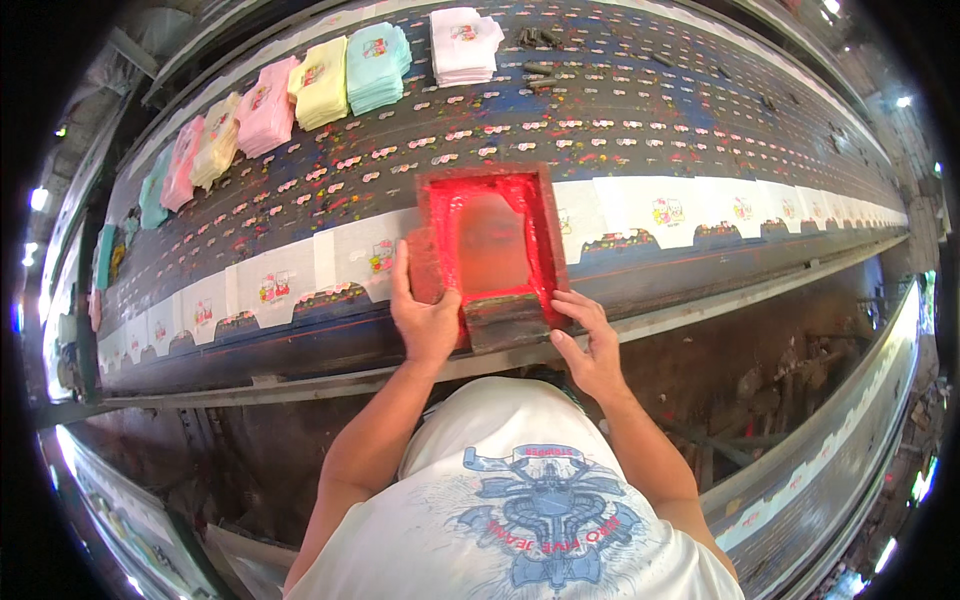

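A wooden screen-printing frame (547,225), stained with wet red ink inside, lies over the row of white cut fabric pieces at the near edge of the long table. My left hand (428,322) grips its left side near the lower corner, thumb on the near bar. At the lower right corner, my right hand (592,345) holds the frame with fingers along its side and thumb near the front bar. Fabric with small coloured prints shows left of the frame (285,285) and right of it (670,210). The frame hides the piece beneath.
Stacks of printed fabric in pink (266,108), yellow (320,84), light blue (378,68) and white (465,46) stand farther back on the ink-spotted dark table. Small dark pieces (540,38) lie beside them. A metal rail (700,310) runs along the table's near side.
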A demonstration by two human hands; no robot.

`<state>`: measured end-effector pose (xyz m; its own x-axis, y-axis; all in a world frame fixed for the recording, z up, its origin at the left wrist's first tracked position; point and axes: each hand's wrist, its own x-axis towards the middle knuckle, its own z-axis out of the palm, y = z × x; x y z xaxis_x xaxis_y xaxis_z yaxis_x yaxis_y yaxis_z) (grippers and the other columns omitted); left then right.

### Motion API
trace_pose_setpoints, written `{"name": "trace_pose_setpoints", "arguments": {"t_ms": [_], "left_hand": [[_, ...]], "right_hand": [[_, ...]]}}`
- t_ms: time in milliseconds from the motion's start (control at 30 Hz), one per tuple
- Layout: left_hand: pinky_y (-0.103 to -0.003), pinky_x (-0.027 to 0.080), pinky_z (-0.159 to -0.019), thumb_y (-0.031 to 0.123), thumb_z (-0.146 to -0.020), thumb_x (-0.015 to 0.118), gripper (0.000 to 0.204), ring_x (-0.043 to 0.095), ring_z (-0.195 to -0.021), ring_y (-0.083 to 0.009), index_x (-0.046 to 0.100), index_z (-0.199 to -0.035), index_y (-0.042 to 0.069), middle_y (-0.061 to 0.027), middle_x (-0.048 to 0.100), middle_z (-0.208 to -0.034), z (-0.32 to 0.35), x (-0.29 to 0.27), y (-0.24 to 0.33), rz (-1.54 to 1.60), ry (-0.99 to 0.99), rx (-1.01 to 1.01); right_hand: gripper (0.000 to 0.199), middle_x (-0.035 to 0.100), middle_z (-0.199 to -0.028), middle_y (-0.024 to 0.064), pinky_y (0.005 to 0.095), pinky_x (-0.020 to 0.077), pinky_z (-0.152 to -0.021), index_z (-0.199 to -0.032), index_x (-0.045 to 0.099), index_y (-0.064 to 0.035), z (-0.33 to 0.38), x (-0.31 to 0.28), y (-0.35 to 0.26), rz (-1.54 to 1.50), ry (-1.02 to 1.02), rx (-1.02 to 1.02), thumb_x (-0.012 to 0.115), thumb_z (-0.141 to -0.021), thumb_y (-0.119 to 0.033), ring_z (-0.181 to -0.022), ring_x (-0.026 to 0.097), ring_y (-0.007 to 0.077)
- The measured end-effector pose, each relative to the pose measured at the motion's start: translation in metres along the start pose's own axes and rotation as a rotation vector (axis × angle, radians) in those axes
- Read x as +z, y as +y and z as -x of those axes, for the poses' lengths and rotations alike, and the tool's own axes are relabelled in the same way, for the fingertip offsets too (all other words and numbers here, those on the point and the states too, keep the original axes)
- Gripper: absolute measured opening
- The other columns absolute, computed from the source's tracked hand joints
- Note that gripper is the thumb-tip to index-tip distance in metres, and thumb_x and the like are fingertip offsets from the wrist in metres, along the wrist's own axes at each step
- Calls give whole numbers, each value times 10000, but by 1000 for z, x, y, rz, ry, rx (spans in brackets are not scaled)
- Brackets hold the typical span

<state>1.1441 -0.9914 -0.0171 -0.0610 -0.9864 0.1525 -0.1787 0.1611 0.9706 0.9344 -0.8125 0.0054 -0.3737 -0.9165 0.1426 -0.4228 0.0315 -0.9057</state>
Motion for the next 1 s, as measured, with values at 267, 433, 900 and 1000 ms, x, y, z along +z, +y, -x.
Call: {"name": "trace_pose_setpoints", "arguments": {"t_ms": [267,433,900,1000], "left_hand": [[-395,459,-1291,-138,-779,785,1030,578,-1525,-255,440,-1740,-3,-157,564,-1688,27,89,13,103,0,-182],[-398,468,-1289,-163,-765,789,1047,574,-1536,-255,448,-1740,11,-136,556,-1701,29,94,10,79,2,-192],[-371,511,-1237,-171,-802,764,1021,615,-1481,-228,430,-1750,12,-132,603,-1647,30,99,18,233,-2,-288],[-371,515,-1232,-168,-803,761,1020,623,-1470,-225,427,-1750,12,-138,607,-1641,29,99,22,155,2,-275]], "right_hand": [[468,685,-1575,175,559,400,-1296,-1434,758,-77,-7,-100,47,-32,-98,-62,842,-983,-168,-1546,539,432],[462,682,-1575,179,559,404,-1297,-1425,759,-67,-13,-125,53,-76,-174,-88,837,-972,-119,-1549,543,430],[478,693,-1504,172,542,522,-1149,-1353,777,-75,-38,-107,20,237,-325,-440,893,-891,-115,-1423,636,409],[536,684,-1499,172,537,531,-1129,-1376,765,-71,-48,-91,11,399,-400,-496,893,-860,-134,-1402,642,392]]}}
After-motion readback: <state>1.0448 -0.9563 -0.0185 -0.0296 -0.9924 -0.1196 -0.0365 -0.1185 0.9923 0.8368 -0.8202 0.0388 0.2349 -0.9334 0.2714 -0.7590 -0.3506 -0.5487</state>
